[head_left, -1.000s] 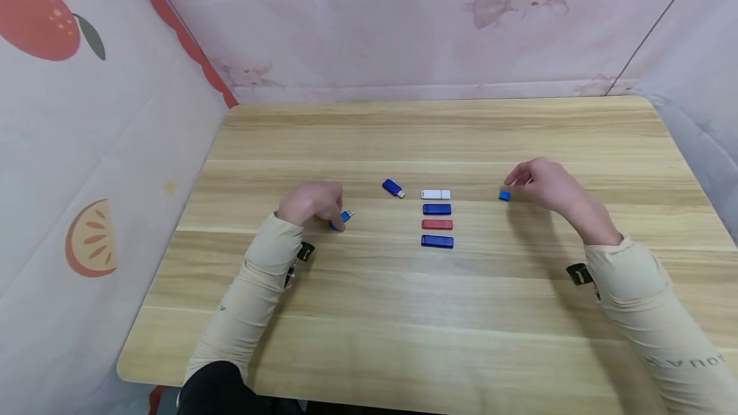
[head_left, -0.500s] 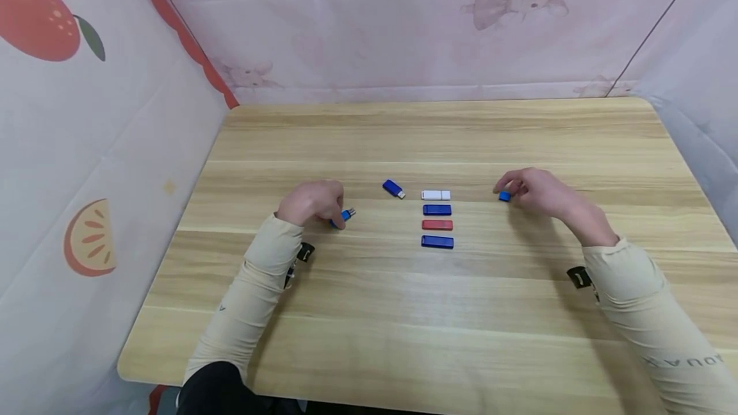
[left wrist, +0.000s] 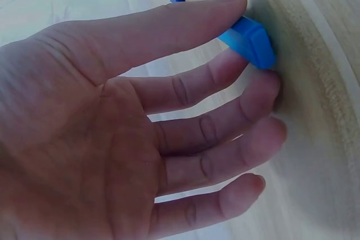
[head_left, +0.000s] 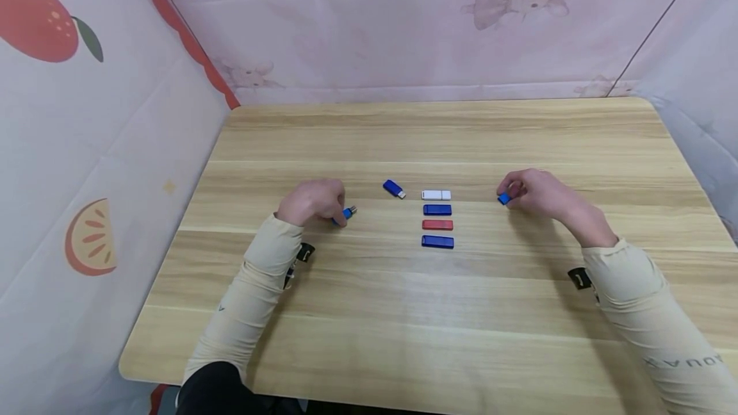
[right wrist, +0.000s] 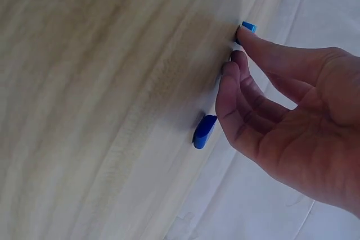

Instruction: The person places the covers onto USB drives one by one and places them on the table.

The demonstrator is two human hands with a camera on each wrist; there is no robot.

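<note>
At the left of the head view my left hand point(head_left: 314, 202) pinches a blue USB stick point(head_left: 348, 212), its metal plug pointing right. In the left wrist view the thumb and index finger grip the blue stick point(left wrist: 253, 43), with part of it hidden behind the thumb. At the right, my right hand point(head_left: 536, 192) pinches a small blue cap point(head_left: 504, 198) just above the wooden table. The right wrist view shows this cap point(right wrist: 249, 27) at the thumb tip. A darker blue piece point(right wrist: 204, 132) lies on the table below the right fingers; the hand seems to hide it in the head view.
Between the hands several capped USB sticks lie in a column: white point(head_left: 435, 195), blue point(head_left: 437, 210), red point(head_left: 437, 225) and blue point(head_left: 437, 242). An uncapped blue USB stick point(head_left: 394, 189) lies to their upper left. Patterned cloth point(head_left: 369, 37) hangs behind the table point(head_left: 392, 319).
My right hand has come down and left onto the blue cap and now pinches it, turning it slightly. The left hand keeps the stick, which has shifted slightly up and right.
</note>
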